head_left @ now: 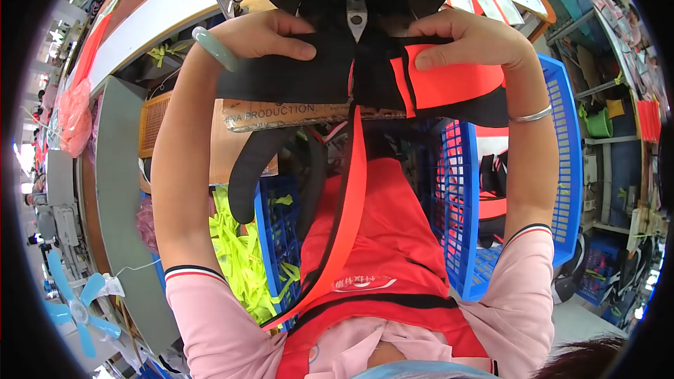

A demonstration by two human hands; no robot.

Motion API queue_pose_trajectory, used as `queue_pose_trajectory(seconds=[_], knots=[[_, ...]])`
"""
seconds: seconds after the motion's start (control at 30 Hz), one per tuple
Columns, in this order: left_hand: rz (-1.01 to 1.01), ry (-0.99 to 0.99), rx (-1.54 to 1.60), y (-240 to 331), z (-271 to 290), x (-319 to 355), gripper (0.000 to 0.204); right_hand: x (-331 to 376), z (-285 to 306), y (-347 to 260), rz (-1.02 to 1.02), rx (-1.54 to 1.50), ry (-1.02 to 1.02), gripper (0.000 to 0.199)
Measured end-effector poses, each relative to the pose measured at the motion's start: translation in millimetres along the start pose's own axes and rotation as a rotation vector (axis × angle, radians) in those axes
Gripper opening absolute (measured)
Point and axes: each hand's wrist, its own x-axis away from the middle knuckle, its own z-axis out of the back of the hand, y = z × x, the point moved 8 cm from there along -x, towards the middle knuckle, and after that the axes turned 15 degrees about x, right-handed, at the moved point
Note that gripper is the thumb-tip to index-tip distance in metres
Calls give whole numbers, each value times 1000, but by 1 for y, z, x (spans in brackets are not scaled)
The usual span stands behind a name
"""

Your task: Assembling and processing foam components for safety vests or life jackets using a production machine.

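Observation:
A black fabric piece (288,77) is stretched between my hands, its middle under a pointed metal machine part (356,20). At its left half, my left hand (260,36) pinches the upper edge, thumb on top and fingers mostly hidden. My right hand (477,36) grips the right half, its thumb pressing on a bright orange panel (460,83) that lies over the black. From the middle of the fabric a long orange strip (345,231) with a dark edge hangs down across my red apron (393,217). Another black curved piece (243,175) droops at the left.
Right of my lap stands a blue plastic basket (460,267) with orange and black pieces inside. Neon yellow strips (239,253) fill a space at the left, next to another blue basket (281,200). A cardboard piece (253,116) sits below the fabric. A blue fan (78,309) stands lower left.

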Motion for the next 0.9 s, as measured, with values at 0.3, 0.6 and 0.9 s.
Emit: queue_pose_trajectory(seconds=[0.3, 0.6, 0.9], knots=[[-85, 11, -126, 2, 9, 13, 58, 8, 3, 1, -15, -72, -71, 44], [-205, 284, 250, 2, -59, 87, 64, 44, -22, 10, -53, -145, -6, 41], [-357, 812, -79, -16, -176, 103, 19, 60, -33, -26, 2, -106, -5, 51]])
